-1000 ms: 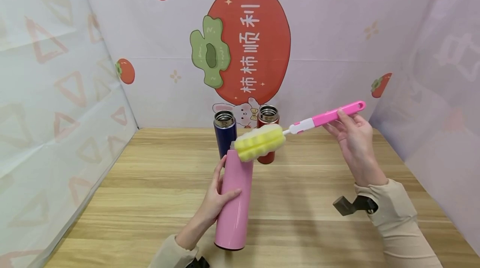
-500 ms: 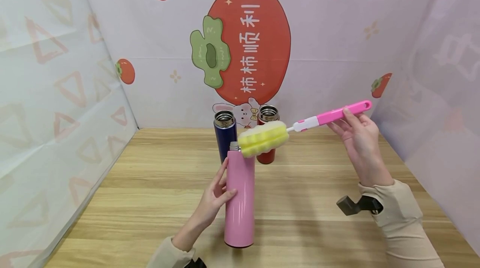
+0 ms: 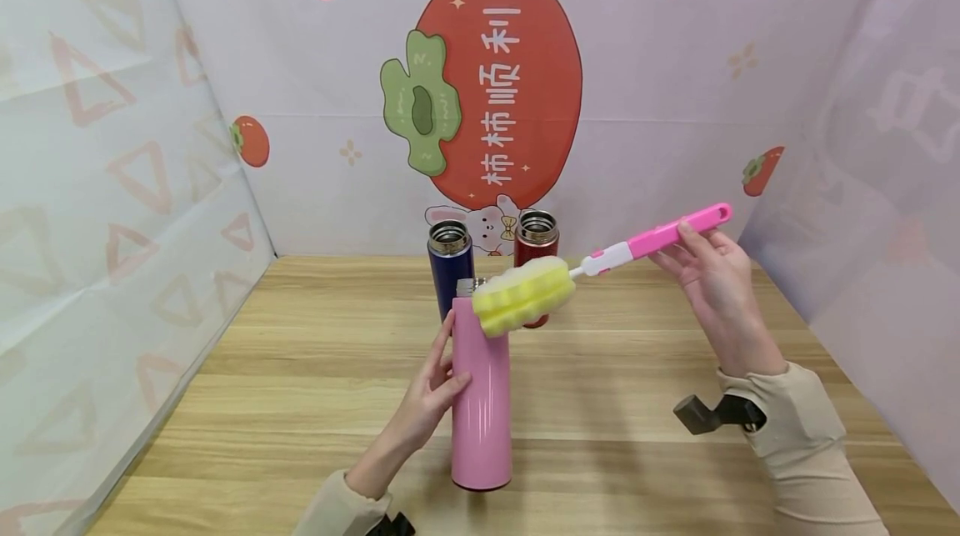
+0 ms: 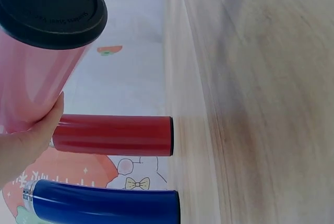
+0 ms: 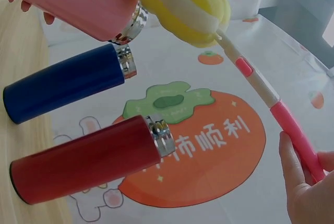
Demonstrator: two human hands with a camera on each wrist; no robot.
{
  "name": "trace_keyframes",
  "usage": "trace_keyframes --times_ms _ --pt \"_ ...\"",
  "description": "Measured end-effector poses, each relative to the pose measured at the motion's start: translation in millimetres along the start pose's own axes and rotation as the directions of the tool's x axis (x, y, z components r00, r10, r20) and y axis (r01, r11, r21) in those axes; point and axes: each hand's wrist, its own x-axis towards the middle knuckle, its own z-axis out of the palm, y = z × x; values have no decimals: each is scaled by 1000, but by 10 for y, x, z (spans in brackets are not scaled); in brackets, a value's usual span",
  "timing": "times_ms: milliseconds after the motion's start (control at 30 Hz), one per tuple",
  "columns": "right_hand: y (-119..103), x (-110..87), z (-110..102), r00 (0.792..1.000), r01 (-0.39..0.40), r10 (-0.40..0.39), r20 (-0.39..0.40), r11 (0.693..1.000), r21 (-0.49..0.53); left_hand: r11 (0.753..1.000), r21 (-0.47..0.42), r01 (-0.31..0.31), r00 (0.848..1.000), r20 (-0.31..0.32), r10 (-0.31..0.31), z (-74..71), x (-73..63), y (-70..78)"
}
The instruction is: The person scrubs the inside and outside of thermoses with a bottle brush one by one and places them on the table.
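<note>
My left hand [image 3: 431,394] grips a pink thermos bottle [image 3: 482,403] from its left side, upright in the head view. The left wrist view shows the bottle's black base [image 4: 52,12] raised off the table. My right hand [image 3: 716,294] pinches the pink handle of a bottle brush [image 3: 667,236] between thumb and fingers. The brush's yellow-and-white sponge head [image 3: 525,294] lies across the outside of the bottle's upper right, near the steel neck [image 5: 133,25]. Whether sponge and bottle touch, I cannot tell.
Behind the pink bottle stand a blue thermos bottle [image 3: 452,269] and a red thermos bottle [image 3: 537,236], both uncapped and upright on the wooden table [image 3: 300,353]. Printed cloth walls [image 3: 637,102] enclose the table at the back and sides.
The pink bottle's base has swung right, from tilted to upright. The brush went slightly right and up, then back left and down along the bottle's side. Both hands keep their hold.
</note>
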Motion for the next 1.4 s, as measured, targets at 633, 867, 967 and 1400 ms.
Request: trace_keyframes --times_ms 633,867,967,1400 --pt "127 -42 -7 968 -113 125 217 991 -68 997 -82 -8 998 -63 3 -15 87 81" --pt "182 -68 -3 953 -126 154 261 985 -122 995 -100 -2 996 -88 -6 -5 109 99" --pt "215 -77 -5 944 -123 162 286 981 -149 995 -99 -5 995 -101 -5 -2 121 108" --pt "327 -102 1 921 -152 233 314 953 -263 992 -125 -13 991 -130 -3 3 138 131"
